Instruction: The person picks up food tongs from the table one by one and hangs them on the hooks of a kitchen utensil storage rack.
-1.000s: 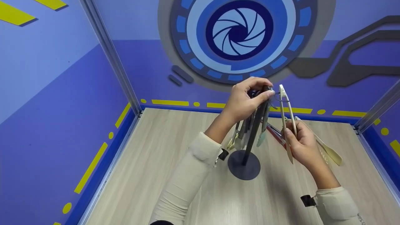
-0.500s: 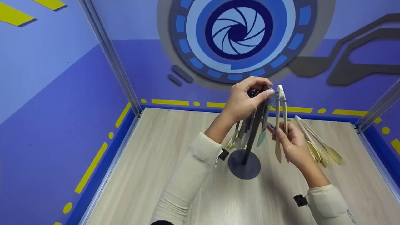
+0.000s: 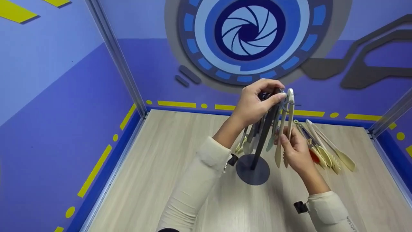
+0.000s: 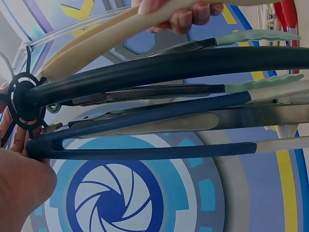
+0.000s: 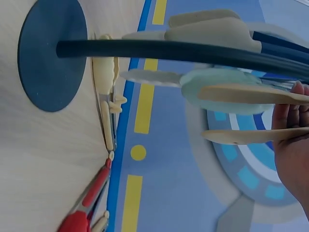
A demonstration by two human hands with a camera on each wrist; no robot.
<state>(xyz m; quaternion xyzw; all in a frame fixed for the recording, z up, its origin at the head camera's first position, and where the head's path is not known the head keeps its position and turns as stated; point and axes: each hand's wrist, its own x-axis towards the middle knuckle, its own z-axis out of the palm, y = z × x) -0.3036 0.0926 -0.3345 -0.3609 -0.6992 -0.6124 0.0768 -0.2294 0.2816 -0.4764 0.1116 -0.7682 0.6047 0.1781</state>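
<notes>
My left hand [image 3: 254, 103] holds the top of a dark utensil stand [image 3: 252, 175], its thumb and fingers around the hook ring. Beige tongs [image 3: 290, 96] hang down on the ring's right side, and my right hand [image 3: 297, 151] grips their arms partway down. In the left wrist view the joined end of these tongs [image 4: 82, 60] meets a hook; whether it is fully on is hard to tell. Other tongs hang from the ring, among them mint-tipped tongs [image 3: 269, 145] and dark blue tongs with pale tips [image 4: 145, 153].
Right of the stand, several tongs lie on the wooden table [image 3: 148, 167], including beige tongs [image 3: 344, 159] and red-tipped tongs [image 3: 313, 156]. More tongs [image 5: 104, 77] lie by the back edge. Blue walls [image 3: 145, 71] close off the back and sides.
My right hand has moved left with the beige tongs, bringing them nearer the stand and squeezing their arms closer together. My left hand has stayed on the stand's top.
</notes>
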